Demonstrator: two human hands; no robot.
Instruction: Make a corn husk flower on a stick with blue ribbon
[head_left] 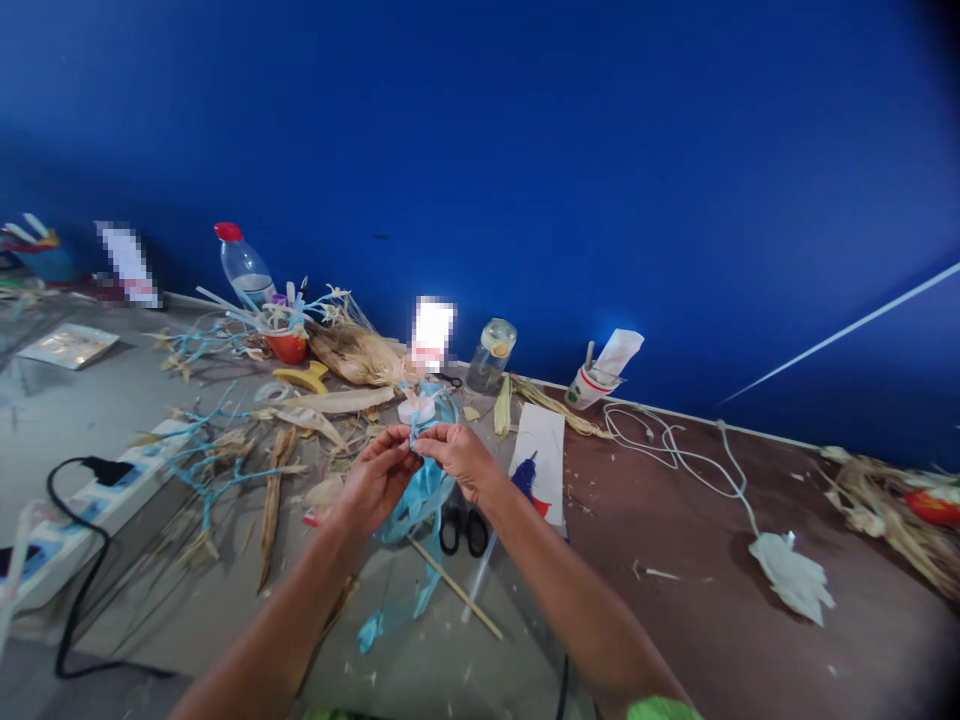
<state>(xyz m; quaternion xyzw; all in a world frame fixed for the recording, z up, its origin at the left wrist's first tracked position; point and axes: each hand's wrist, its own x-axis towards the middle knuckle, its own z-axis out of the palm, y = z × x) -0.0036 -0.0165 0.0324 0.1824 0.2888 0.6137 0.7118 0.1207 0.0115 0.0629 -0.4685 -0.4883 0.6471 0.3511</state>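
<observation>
My left hand [381, 478] and my right hand [459, 458] meet in the middle of the view, fingertips pinched together. Between them is a thin blue-wrapped stem [415, 430], with pale petal-like pieces at its top. Loose light-blue strip [421, 492] hangs below my fingers and trails over the table to a crumpled end. Black scissors handles [463, 530] show just below my right hand. A thin wooden stick [459, 590] and a clear glue stick [478, 580] lie under my forearms. Right of my hand, a blue glue gun [523, 478] rests on a white sheet [541, 435].
Blue-wrapped branches [214, 480] and dried corn husks [337, 400] spread at left, beside a white power strip [112, 510]. A bottle [246, 268], glass jar [491, 355] and cup [592, 383] line the blue wall. White cable [690, 455] runs right; more husks [877, 510] lie far right.
</observation>
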